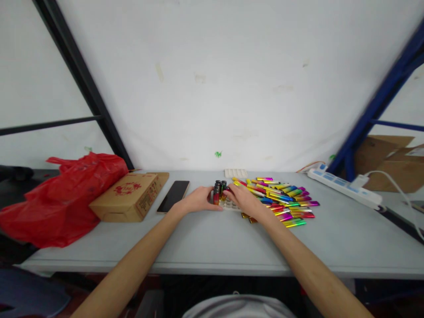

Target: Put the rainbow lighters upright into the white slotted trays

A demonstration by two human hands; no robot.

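Observation:
My left hand (198,199) rests on the grey table (212,238) with its fingers against the left side of a small white tray (228,204) that holds several upright dark tubes (219,189). My right hand (243,197) lies over the tray's right side, fingers curled at the tubes; what they pinch is hidden. A heap of shiny multicoloured tubes (281,198) lies just right of that hand. A second white tray (236,173) sits behind, near the wall.
A black phone (173,195) lies left of my hands, beside a flat cardboard box (130,195) and a red plastic bag (62,194). A white power strip (342,187) with a cable runs along the right. Cardboard boxes (387,159) stand at far right.

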